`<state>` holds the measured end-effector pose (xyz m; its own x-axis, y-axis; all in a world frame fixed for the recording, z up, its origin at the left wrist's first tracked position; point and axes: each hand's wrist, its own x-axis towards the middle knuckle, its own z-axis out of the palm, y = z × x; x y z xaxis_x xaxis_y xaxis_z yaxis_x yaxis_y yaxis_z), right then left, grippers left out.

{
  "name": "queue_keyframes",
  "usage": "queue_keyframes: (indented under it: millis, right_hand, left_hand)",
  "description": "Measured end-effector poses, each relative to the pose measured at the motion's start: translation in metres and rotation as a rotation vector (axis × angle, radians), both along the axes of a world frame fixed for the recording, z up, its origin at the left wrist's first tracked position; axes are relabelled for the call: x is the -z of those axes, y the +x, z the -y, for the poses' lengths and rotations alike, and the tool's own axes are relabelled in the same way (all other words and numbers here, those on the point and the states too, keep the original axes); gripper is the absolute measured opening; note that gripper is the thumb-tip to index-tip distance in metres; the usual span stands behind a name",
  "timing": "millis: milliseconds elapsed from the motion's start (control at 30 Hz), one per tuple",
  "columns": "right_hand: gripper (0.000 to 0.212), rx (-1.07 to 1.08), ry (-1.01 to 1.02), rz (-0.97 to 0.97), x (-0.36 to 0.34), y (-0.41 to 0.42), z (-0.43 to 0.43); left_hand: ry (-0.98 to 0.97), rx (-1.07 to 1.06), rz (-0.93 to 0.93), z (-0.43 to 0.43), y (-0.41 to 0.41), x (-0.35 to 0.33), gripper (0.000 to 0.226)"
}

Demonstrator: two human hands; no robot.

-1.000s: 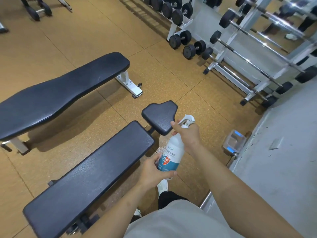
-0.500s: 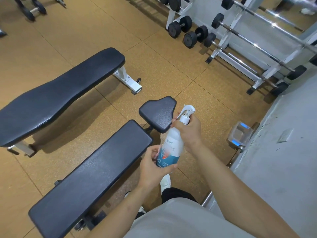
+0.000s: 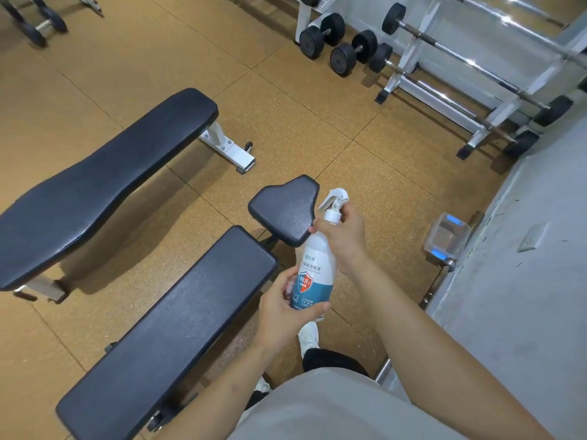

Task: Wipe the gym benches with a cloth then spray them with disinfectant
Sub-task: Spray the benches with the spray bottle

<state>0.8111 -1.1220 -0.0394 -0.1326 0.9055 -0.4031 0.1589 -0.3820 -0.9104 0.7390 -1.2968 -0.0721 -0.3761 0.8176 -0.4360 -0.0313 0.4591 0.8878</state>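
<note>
Gym floor (image 3: 301, 128), two black benches: vs 1 s ago almost no change. The spray bottle (image 3: 317, 268) stays upright in the air just beside the near bench (image 3: 165, 328) seat pad (image 3: 282, 208). L hand (image 3: 282, 315) fingers curl round its base, R hand (image 3: 346, 236) fingers wrap the neck, none seen on the trigger (image 3: 327, 203). Judged: spraying not begun, nozzle prob. being readied; no cloth in view.

Black benches (image 3: 178, 315) — white-and-teal bottle (image 3: 316, 265), red shield.

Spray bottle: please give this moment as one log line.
spray bottle: nozzle up | left hand: grips base | right hand: grips neck | bench: beside bottle
</note>
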Motion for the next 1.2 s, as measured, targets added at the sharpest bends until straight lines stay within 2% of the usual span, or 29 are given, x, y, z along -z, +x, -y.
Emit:
queue_keyframes:
  millis: [200, 367, 500, 767, 1067, 1200]
  right_hand:
    - [0.029, 0.027, -0.07, -0.01, 0.009, 0.002, -0.016]
    - [0.037, -0.04, -0.06, 0.019, 0.021, 0.003, -0.027]
    - [0.04, -0.13, -0.087, -0.011, 0.025, 0.001, -0.036]
    - [0.043, -0.106, -0.082, -0.093, 0.035, 0.003, -0.048]
    - [0.041, -0.129, -0.089, -0.004, 0.05, 0.013, -0.05]
    - [0.053, -0.184, -0.106, 0.022, 0.052, 0.014, -0.042]
  left_hand:
    - [-0.056, -0.027, -0.004, -0.016, 0.005, 0.008, 0.09]
    - [-0.096, -0.03, 0.0, -0.028, 0.006, 0.009, 0.094]
    - [-0.126, -0.053, -0.048, -0.034, 0.013, 0.01, 0.086]
    - [-0.141, -0.062, -0.091, -0.048, 0.016, 0.011, 0.084]
    - [-0.147, -0.038, -0.058, -0.045, 0.023, 0.017, 0.084]
    - [-0.155, -0.033, -0.024, -0.037, 0.022, 0.02, 0.088]
